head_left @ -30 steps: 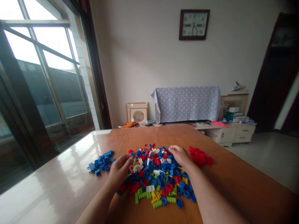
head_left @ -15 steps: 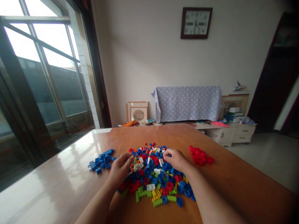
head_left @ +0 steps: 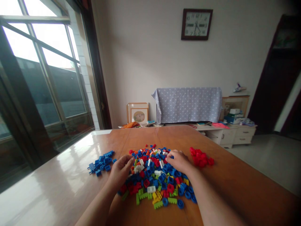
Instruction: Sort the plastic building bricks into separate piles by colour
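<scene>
A mixed pile of plastic building blocks in blue, red, white, green, yellow and orange lies in the middle of the table. At its left edge is my left hand, thumb and fingers pressed together; whatever they may hold is hidden. My right hand rests over the right side of the pile with fingers curled in a pinch, close to red and blue blocks. Its fingertips are too small and blurred to show a held piece. A separate heap of blue blocks sits to the left, and a heap of red blocks to the right.
The brown wooden table has a glossy top. Behind it, a low white cabinet and a polka-dot cloth stand along the wall. A wall clock hangs above, and a large window is at the left.
My right hand has shifted slightly, its fingers curling a little differently at the pile. The left hand stays nearly still, and the whole view has moved a touch.
</scene>
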The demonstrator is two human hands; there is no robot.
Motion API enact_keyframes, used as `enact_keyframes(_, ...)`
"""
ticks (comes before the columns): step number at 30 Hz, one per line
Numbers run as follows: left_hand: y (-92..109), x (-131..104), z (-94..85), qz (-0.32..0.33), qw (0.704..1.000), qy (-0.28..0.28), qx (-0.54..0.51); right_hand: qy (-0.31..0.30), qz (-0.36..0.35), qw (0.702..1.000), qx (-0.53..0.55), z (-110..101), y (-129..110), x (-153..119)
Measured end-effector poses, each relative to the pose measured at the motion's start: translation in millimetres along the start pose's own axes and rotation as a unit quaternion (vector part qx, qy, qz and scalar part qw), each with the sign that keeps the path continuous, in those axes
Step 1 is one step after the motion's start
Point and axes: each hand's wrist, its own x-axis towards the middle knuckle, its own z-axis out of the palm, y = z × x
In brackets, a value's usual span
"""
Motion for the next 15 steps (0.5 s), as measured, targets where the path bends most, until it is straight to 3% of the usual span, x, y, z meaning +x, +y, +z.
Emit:
enact_keyframes(6,-1.5,-0.1,-0.3,0.003,1.0,0.001,0.007,0.02,-0.014,0.999,-0.021,0.7,-4.7,0.5)
enact_keyframes(11,-5.3,1.6,-1.1,0.004,1.0,-0.002,0.007,0.053,0.027,0.997,0.056,-5.4,-3.6,6.3)
enact_keyframes(15,-2.0,0.4,0.5,0.0,1.0,-0.009,-0.01,0.023,0.031,0.996,0.075,-3.4,1.4,5.2)
